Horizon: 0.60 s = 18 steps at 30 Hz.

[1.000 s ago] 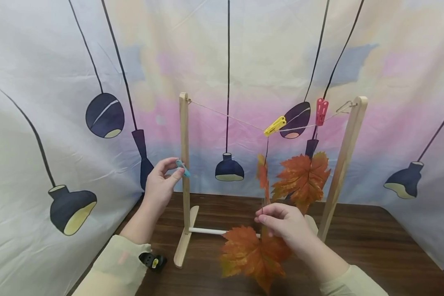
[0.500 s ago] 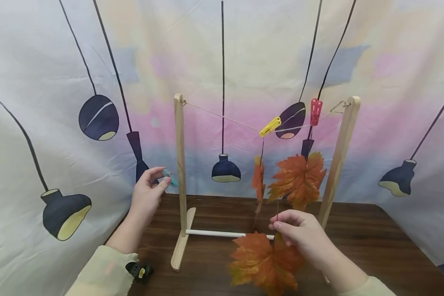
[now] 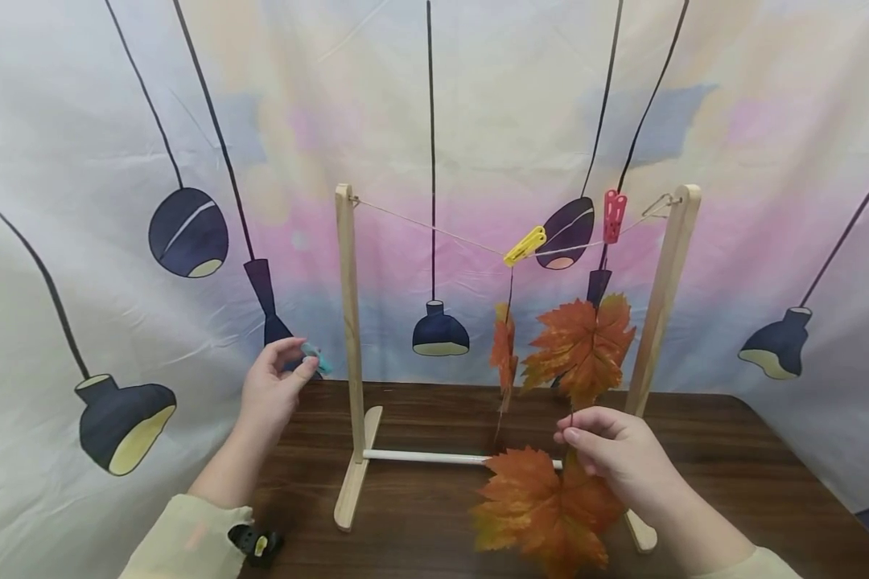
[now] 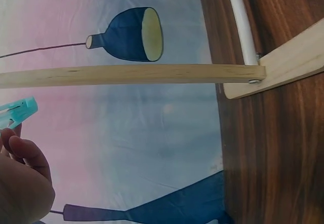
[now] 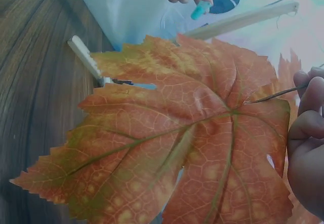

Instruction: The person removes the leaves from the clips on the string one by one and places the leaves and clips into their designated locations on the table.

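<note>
At the left, my left hand (image 3: 271, 390) pinches a light-blue clothespin (image 3: 316, 358) between thumb and fingers, beside the rack's left post. The same clothespin (image 4: 19, 111) shows at the edge of the left wrist view. My right hand (image 3: 619, 450) pinches the thin stem of an orange maple leaf (image 3: 550, 511), which hangs below the fingers. In the right wrist view that leaf (image 5: 167, 127) fills most of the picture. A yellow clothespin (image 3: 525, 246) on the string holds a leaf (image 3: 503, 350) seen edge-on. Near a red clothespin (image 3: 614, 217), another orange leaf (image 3: 582, 346) hangs facing me.
A wooden rack has a left post (image 3: 351, 322), a right post (image 3: 662, 305) and a sagging string (image 3: 434, 228). Its white crossbar (image 3: 427, 457) runs low above the dark wooden table (image 3: 405, 531). Behind stands a cloth backdrop (image 3: 376, 104) printed with lamps.
My left hand has moved left and slightly down with the blue clothespin, away from the left post. My right hand has carried its leaf to the right. The view has shifted a little.
</note>
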Available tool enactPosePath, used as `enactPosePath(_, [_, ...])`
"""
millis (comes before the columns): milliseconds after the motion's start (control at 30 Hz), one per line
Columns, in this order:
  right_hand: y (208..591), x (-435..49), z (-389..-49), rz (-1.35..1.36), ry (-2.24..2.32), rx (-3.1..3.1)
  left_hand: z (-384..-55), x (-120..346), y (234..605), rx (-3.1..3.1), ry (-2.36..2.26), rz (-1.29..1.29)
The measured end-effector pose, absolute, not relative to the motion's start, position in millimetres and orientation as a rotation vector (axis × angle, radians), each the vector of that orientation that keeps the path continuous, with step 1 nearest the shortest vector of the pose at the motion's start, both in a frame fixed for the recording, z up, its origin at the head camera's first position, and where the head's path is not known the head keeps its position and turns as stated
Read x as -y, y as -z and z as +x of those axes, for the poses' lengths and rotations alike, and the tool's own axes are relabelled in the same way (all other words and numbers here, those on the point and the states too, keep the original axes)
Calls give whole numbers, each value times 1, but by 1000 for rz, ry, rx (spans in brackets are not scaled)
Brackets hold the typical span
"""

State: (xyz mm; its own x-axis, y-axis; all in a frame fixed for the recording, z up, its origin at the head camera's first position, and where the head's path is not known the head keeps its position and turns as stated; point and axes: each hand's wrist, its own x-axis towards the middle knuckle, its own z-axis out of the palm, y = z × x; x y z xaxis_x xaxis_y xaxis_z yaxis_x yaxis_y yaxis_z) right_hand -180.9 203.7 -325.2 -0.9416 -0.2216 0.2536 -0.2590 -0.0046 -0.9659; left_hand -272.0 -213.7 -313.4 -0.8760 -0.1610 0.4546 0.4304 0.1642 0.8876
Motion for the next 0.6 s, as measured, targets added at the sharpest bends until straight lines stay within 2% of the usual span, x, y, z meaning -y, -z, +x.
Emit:
enactPosePath(267, [336, -224, -181, 399, -2154, 2156, -271, 219, 323, 2013, 1773, -240])
enactPosePath(600, [349, -245, -183, 451, -2257, 1957, -269, 213, 335, 2062, 1790, -263])
